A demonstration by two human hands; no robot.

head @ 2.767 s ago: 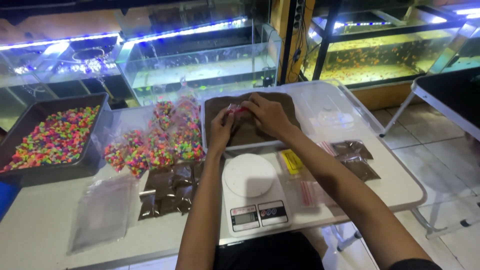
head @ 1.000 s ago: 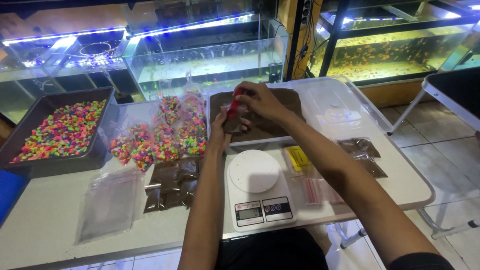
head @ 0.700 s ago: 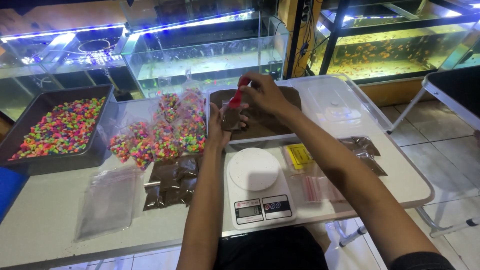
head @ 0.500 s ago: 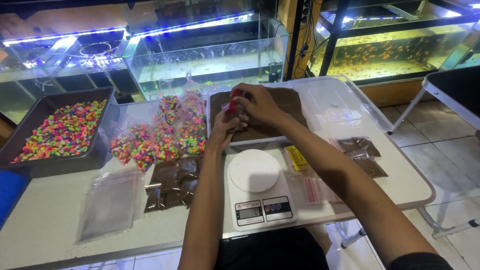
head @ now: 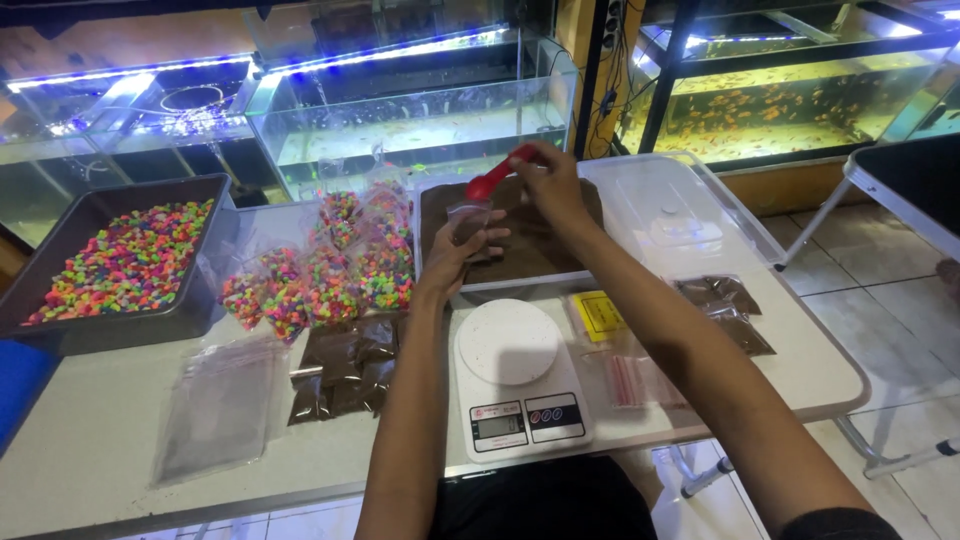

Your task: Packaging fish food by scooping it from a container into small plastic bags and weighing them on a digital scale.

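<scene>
A small clear bag (head: 468, 222) is pinched in the left hand (head: 462, 255) above a tray of brown grains (head: 545, 250) at the back of the bench (head: 100, 450). The right hand (head: 550, 185) grips a red scoop (head: 492, 180) tipped at the bag's mouth. Just in front sits a white scale (head: 515, 385). Left of it lie brown packets (head: 340, 375), bags of coloured gravel (head: 330, 270) and a grey tub (head: 205, 290).

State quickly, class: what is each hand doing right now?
Left hand: closed on a small clear plastic bag, held over the tray of brown sand.
Right hand: closed on a red plastic scoop, tilted at the bag.
</scene>
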